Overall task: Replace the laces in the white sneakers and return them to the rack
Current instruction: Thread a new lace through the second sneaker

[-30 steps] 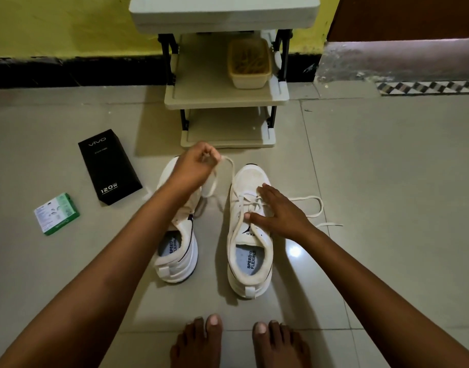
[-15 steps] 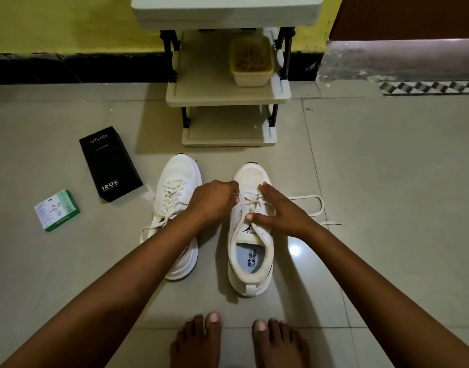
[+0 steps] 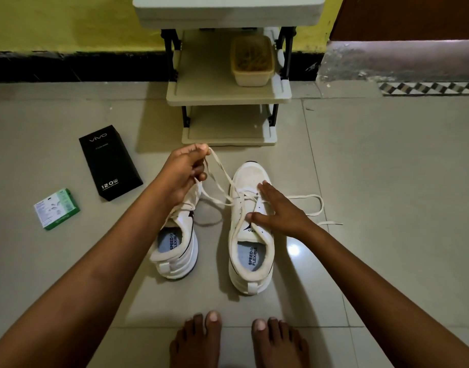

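1. Left hand [image 3: 184, 173] pinches lace [image 3: 222, 179], drawn out toward 10 o'clock from the right sneaker [image 3: 252, 227].
2. Right hand [image 3: 278, 211], fingers flat, presses that sneaker.
3. Risk: lace snags in eyelets; harder pulling could drag the sneaker.

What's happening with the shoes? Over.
Left hand pinches lace, pulled up from right shoe. Right hand flat on that shoe, steadying. Left shoe beside it. Rack ahead, nothing in the way.
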Demonstrator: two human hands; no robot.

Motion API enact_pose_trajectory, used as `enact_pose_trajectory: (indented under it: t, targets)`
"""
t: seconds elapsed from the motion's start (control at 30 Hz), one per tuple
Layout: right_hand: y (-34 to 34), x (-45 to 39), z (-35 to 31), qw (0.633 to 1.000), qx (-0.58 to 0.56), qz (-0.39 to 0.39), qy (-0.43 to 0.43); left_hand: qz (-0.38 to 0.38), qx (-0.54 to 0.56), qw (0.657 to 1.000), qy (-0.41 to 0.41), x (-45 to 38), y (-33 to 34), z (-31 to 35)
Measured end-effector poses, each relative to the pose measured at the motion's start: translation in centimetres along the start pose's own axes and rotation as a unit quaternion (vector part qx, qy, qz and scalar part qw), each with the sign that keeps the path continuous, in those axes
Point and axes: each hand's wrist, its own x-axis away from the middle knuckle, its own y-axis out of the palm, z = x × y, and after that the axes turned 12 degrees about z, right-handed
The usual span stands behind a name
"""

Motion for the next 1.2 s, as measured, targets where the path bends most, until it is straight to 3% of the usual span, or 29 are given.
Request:
enact_pose_trajectory:
  t: [0.1, 0.17, 0.23, 0.3, 0.4, 0.47, 0.6, 0.7, 0.77, 0.9, 1.03, 1.2]
  targets:
    - [-0.4, -0.1, -0.3, 1.000, 0.005, -0.011, 0.005, -0.015, 0.073, 0.997, -0.036, 0.1, -0.3, -0.2]
    - [-0.6, 0.0, -0.5, 1.000, 0.010, -0.011, 0.008, -0.025, 0.053, 0.997, -0.045, 0.4, -0.1, -0.2]
    - [-0.6, 0.1, -0.7, 0.999, 0.030, -0.009, 0.018, -0.008, -0.142, 0.990, 0.002, 0.6, 0.3, -0.1]
    - [-0.7, 0.3, -1.2, 0.997, 0.061, 0.018, 0.038, 0.010, -0.358, 0.931, 0.071, 0.8, 0.8, -0.1]
    - [-0.6, 1.1, -2.2, 0.987, 0.105, 0.113, 0.052, -0.023, -0.471, 0.871, 0.139, 1.1, 1.7, -0.8]
    - [-0.3, 1.4, -2.5, 0.981, 0.130, 0.125, 0.064, -0.050, -0.487, 0.853, 0.179, 1.7, 2.4, -1.1]
    - [0.0, 1.2, -2.7, 0.983, 0.108, 0.100, 0.106, -0.051, -0.452, 0.850, 0.267, 2.5, 3.4, -2.0]
    - [-0.8, 0.6, -2.5, 0.987, 0.040, 0.116, 0.107, -0.072, -0.462, 0.842, 0.269, 3.1, 4.2, -3.1]
    - [-1.4, 0.2, -1.7, 0.981, -0.070, 0.112, 0.144, -0.083, -0.485, 0.832, 0.256, 3.4, 4.6, -3.9]
    - [-1.8, 0.3, -0.4, 0.935, -0.262, 0.067, 0.230, -0.051, -0.496, 0.837, 0.227, 3.5, 5.2, -5.3]
    - [-1.7, 0.6, 0.0, 0.920, -0.313, 0.052, 0.230, -0.019, -0.510, 0.826, 0.240, 3.9, 5.9, -5.8]
    - [-1.7, 0.8, 0.2, 0.915, -0.333, 0.046, 0.224, -0.034, -0.512, 0.823, 0.243, 4.0, 6.4, -6.0]
